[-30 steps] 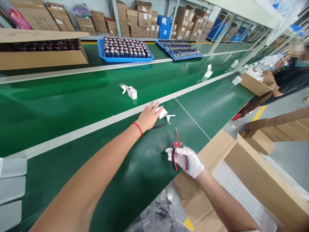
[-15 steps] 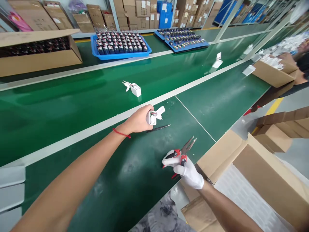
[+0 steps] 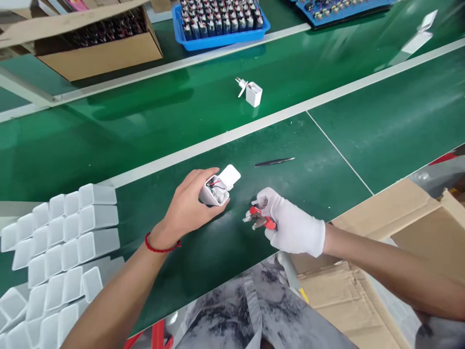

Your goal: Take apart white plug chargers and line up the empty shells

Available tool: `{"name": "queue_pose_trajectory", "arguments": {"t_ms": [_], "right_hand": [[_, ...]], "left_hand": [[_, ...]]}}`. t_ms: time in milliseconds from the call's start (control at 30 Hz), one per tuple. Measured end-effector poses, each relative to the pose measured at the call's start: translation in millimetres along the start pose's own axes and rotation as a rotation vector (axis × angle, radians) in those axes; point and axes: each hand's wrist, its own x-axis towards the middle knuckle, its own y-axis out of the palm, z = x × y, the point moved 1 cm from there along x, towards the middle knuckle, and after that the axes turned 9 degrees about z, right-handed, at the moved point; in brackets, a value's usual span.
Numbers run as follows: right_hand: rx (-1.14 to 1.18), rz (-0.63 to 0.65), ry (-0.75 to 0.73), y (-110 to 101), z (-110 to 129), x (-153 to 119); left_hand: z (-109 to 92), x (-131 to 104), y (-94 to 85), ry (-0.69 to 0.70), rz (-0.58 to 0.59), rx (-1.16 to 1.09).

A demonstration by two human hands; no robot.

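Note:
My bare left hand is wrapped round a white plastic casing, its open end up, with red and dark wires showing inside and a white flap piece tilted out at the top right. Close by on the right, my white-gloved right hand is closed on red-handled pliers, whose jaws point left toward the casing without touching it. Black tweezers lie on the green table beyond the hands. Farther back, another white casing stands with a plug piece beside it.
Rows of white casings fill the left side. Behind are a cardboard box of wired parts, a blue tray of dark wired blocks and a blue board. Open cartons stand at the right edge.
The view has swung left and down. The pliers have turned from pointing away to pointing left, and my right hand is now closer to the casing in my left hand.

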Motion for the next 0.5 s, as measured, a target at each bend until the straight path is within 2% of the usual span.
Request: {"name": "queue_pose_trajectory", "arguments": {"t_ms": [100,200,433,500], "right_hand": [[-0.408,0.128,0.107,-9,17,9],[-0.629,0.167,0.157,-13,33,17],[-0.639,0.212,0.339,-6,59,26],[-0.589,0.146,0.319,-4,59,26]], "left_hand": [[6,-16,-5.1,-0.022,-0.037,0.090],[11,-30,-9.1,0.012,-0.051,0.121],[21,-50,-8.3,0.076,-0.124,0.117],[23,-53,-7.0,0.076,-0.124,0.122]]}}
